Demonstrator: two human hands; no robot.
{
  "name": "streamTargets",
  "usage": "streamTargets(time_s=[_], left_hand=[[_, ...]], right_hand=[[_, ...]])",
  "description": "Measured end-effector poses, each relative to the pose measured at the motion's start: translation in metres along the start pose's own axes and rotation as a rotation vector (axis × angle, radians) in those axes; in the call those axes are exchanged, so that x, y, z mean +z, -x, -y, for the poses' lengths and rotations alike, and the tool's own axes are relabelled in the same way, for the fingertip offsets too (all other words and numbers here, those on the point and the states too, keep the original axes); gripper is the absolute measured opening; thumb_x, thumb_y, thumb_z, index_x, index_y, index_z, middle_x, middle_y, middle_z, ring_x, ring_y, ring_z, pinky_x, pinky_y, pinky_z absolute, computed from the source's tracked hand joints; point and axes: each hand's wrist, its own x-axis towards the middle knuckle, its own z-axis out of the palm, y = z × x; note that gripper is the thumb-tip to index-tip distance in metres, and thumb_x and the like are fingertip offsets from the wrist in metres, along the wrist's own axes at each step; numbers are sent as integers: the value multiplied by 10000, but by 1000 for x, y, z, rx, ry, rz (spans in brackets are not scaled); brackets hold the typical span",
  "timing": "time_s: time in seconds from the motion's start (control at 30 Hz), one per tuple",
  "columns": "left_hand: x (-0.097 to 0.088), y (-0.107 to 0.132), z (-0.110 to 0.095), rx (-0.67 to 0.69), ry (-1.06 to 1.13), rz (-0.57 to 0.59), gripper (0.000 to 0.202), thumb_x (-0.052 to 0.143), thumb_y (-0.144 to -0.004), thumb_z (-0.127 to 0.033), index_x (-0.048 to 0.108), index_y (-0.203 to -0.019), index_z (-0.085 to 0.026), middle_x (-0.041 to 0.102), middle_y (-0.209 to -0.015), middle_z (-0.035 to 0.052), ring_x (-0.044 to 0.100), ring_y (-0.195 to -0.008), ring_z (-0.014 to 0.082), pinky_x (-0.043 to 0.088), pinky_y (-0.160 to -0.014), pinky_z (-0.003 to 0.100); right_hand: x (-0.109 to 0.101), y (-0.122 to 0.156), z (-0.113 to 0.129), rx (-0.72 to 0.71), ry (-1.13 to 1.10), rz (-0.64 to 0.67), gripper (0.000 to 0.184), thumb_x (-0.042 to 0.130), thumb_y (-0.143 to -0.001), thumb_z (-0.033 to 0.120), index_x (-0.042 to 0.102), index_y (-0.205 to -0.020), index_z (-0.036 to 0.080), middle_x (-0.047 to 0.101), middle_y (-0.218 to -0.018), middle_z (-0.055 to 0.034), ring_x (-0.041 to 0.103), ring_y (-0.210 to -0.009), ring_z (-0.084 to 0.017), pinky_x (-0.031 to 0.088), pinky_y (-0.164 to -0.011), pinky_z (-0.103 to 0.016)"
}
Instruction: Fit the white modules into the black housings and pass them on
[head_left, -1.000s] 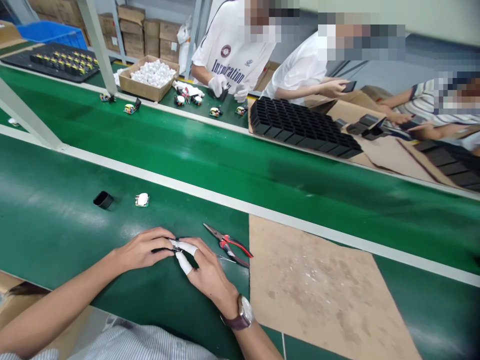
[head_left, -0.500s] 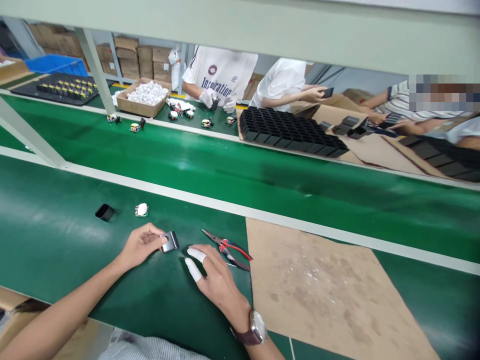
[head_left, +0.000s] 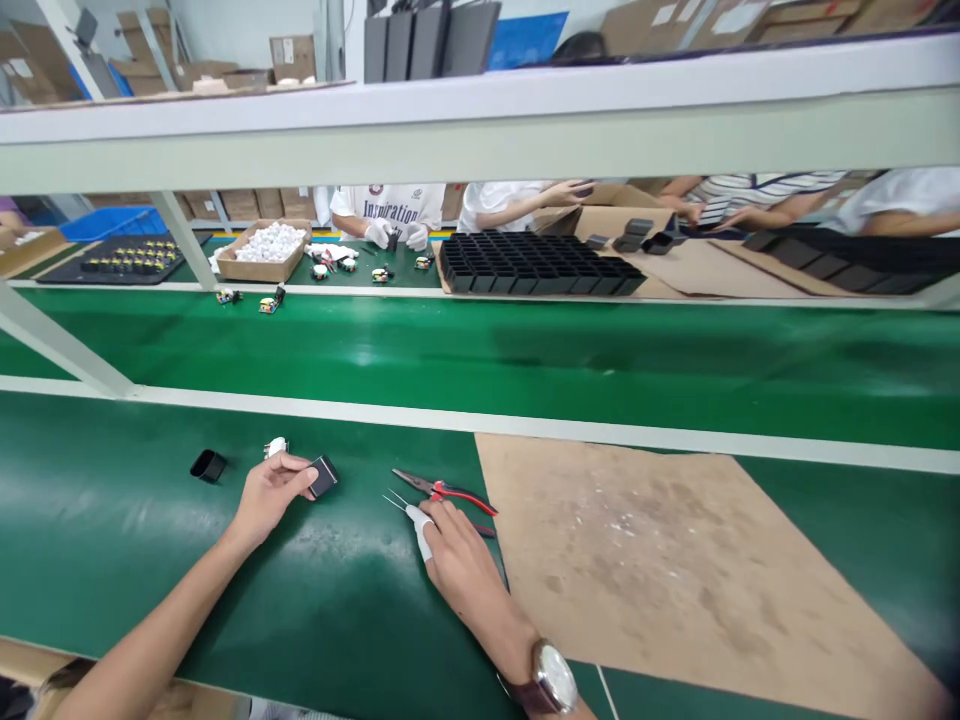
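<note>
My left hand (head_left: 274, 500) pinches a small dark rectangular piece (head_left: 324, 477), its thumb on the near face. Between the fingers of my right hand (head_left: 457, 550) is a pair of tweezers (head_left: 396, 501), with two thin tips apart and pointing left; white finger covers show on this hand. Red-handled pliers (head_left: 442, 488) lie just beyond it, partly hidden by the hand. Behind my left hand sits a small circuit assembly with a white top (head_left: 276, 446), partly covered by the fingers. An open black plastic housing (head_left: 208, 465) rests farther left.
A stained cardboard sheet (head_left: 600, 560) lies to the right. Beyond the white rail (head_left: 360, 412) runs a green belt (head_left: 480, 350) with circuit assemblies (head_left: 271, 300). Across it, co-workers handle parts near a black housing tray (head_left: 540, 265). A shelf beam (head_left: 450, 140) crosses above.
My right hand has taken up the tweezers from beside the pliers. My left hand has shifted slightly left with the dark piece, now turned. The camera view has tilted up.
</note>
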Motion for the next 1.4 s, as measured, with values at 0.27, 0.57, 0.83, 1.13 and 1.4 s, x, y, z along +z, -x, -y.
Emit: streamTargets(time_s=[0.27,0.57,0.83,1.13,1.4], left_hand=[[-25,-128,-54,377,-809,-166,252,721,-802,-429,699,-863,-186,754,-1065,122,746,-905,271,609,-871,422],[-55,-168,-67,314,-1099,-182,335,733,-837,-502,755,-961,-192,775,-1065,128,723,-1038,330,568,-900,395],[-144,-56,-81,89,-1217,113,782,798,-730,-660,662,-1376,-242,664,-1439,117,631,-1298,377,539,-1025,416],[-102,7,-52,262,-1149,170,219,619,-915,-348,721,-1079,-245,745,-1100,71,729,-968,271,552,-893,363],[-39,28,-4,516,-1105,211,259,568,-886,-180,617,-1128,-259,694,-1109,54,703,-935,231,546,-796,333]], right_hand=[[5,8,-5,37,-69,-132,501,465,-797,-60,663,-1188,182,686,-1274,-137,653,-1112,-303,566,-938,-471],[-2,13,-9,15,-216,-257,486,433,-867,-51,649,-1226,195,715,-1186,-111,663,-1055,-287,568,-892,-456],[-7,1,2,-28,-433,-300,271,532,-996,56,648,-1180,217,723,-1045,-78,677,-915,-229,559,-826,-402],[-19,-24,21,-172,-434,-225,262,530,-1018,110,648,-1207,246,745,-1051,-83,712,-891,-244,588,-785,-415],[11,-80,47,-139,-516,-19,355,586,-1008,175,616,-1359,221,707,-1234,-120,700,-1113,-272,624,-952,-478]])
